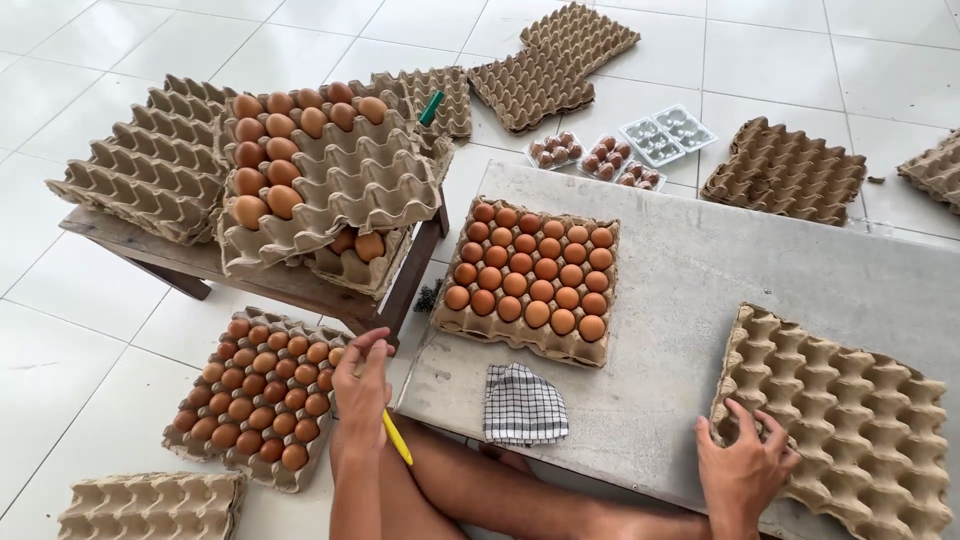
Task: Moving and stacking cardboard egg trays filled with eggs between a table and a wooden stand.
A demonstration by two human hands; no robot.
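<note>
Left hand (362, 385) is closed around a yellow pen (397, 437), which pokes out below the palm, slanting down to the right. It hangs over the right edge of a full tray of brown eggs (262, 400) that lies on the white tiled floor (70, 330), just left of the grey bench (700, 330). Right hand (742, 468) rests with fingers spread on the near left corner of an empty cardboard egg tray (840, 420) on the bench, pressing flat rather than gripping.

Between the 2 hands lies a folded checked cloth (522, 404) at the bench's front edge. Beyond it stands another full egg tray (530, 275) — well apart from either hand. Further left, a low wooden stool (290, 283) carries stacked trays, the top one (320, 165) only partly filled — a green marker (431, 108) sits at its far corner.
</note>
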